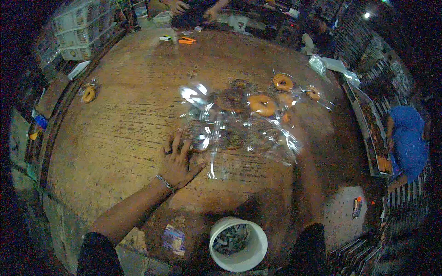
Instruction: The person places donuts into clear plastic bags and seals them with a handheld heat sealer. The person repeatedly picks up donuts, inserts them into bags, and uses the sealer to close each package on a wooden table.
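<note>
My left hand (176,165) lies palm down on the wooden table (117,138), fingers apart, with a chain bracelet at the wrist. Just beyond its fingertips is a group of clear plastic wrappers (214,134), some around dark ring-shaped pieces. Among the wrappers sits a light-brown ring doughnut (262,105), and another wrapped ring doughnut (283,82) lies a little farther off. My right hand (304,134) is smeared by motion at the right side of the wrapper group; whether it holds anything cannot be made out.
A white bucket (260,255) holding small dark scraps stands at the near edge. One wrapped doughnut (88,94) lies far left. Orange-handled tools (186,40) rest at the back, before another person's hands (179,7). A person in blue (407,138) is at right, beside a long tray (371,138).
</note>
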Available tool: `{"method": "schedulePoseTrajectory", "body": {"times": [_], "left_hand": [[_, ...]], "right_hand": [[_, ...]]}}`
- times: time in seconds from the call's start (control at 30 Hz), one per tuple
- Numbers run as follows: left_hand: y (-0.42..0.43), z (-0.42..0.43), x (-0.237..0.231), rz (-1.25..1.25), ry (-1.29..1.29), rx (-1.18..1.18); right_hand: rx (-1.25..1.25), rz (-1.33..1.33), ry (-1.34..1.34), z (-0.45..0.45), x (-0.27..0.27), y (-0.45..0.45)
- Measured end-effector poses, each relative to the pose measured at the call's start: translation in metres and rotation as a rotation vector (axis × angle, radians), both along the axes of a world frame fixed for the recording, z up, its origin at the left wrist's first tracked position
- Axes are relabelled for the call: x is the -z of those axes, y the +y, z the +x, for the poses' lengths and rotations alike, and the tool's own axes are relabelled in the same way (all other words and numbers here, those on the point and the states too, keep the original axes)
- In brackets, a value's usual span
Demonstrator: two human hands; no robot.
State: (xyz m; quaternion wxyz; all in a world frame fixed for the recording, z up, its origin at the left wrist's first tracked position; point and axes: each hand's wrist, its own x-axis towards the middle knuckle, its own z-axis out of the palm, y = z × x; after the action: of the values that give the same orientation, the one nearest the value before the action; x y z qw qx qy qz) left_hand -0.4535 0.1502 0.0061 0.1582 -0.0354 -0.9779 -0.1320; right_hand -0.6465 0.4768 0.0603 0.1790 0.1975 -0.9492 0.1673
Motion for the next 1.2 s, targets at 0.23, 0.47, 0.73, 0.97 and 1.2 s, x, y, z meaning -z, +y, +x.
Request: {"method": "schedulePoseTrajectory", "body": {"times": [0.23, 0.47, 0.73, 0.97, 1.2], "left_hand": [[0.007, 0.006, -0.013, -0.016, 0.224, -0.052], [-0.011, 0.056, -0.021, 0.056, 0.112, 0.055], [-0.099, -0.055, -0.019, 0.236, 0.049, -0.29], [-0.123, -0.079, 0.037, 0.39, -0.297, -0.485], [-0.11, 0.031, 0.028, 0.644, -0.131, -0.456]], "right_hand": [[-0.2, -0.057, -0.08, 0.043, -0.002, -0.091], [-0.344, -0.18, -0.428, 0.112, -0.017, -0.043], [0.454, -0.53, -0.53, 0.305, -0.012, 0.123], [0.603, -1.225, -0.649, 0.522, 0.009, 0.053], [0.138, -0.891, -0.556, 0.517, -0.046, -0.072]]}}
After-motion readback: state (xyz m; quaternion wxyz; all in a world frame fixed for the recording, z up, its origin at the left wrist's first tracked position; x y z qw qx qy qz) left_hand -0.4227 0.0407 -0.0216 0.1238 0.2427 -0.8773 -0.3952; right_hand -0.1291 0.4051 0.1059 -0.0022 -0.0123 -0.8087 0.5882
